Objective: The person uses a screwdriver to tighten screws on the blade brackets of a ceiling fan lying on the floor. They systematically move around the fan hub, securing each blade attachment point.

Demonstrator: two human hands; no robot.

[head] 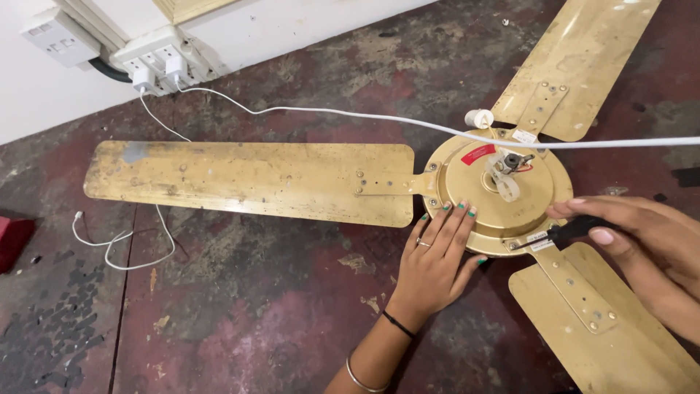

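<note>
On the floor, left hand (436,252) flat on fan hub (499,191), right hand (642,237) gripping screwdriver (576,229) pointing left.

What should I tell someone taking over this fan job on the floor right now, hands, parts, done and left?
Left hand: flat on the gold fan hub, steadying it.
Right hand: holds a black-handled tool, tip at the hub rim by the near right blade's bracket.
Fan lies on the floor; all three blades are attached. A white cable crosses the hub.
Done: no blade removed.
Left: probably the bracket screws, which look in place.
</note>
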